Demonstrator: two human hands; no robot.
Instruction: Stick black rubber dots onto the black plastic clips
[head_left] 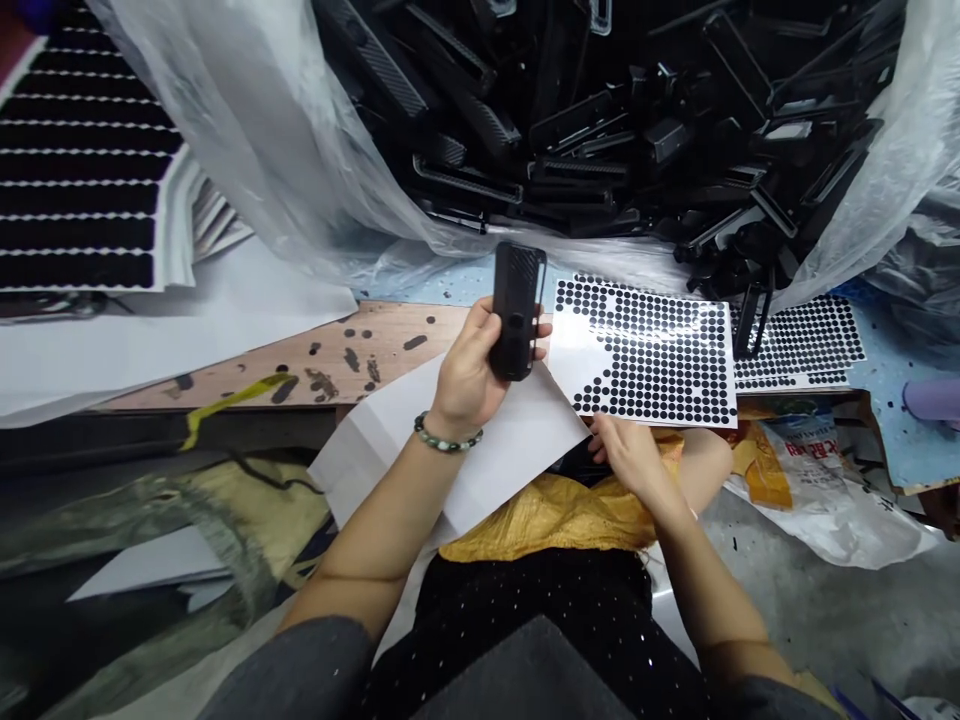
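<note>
My left hand (480,365) is wrapped around a black plastic part (517,310), long and narrow, with a carbon-fibre pattern near its top and a round spot lower down. It is held upright above the table edge. At the lower left edge of a white sheet of black round stickers (660,350), my right hand (626,455) has its fingers curled together. Whatever may be between those fingertips is too small to make out. The sheet's left side is bare of dots.
A plastic-lined container (277,130) full of black plastic parts (585,170) stands behind the sheet. More dot sheets (806,340) lie to its right. Striped black strips (82,170) are stacked at left. White paper (420,440) and a yellow woven sack (555,515) cover my lap.
</note>
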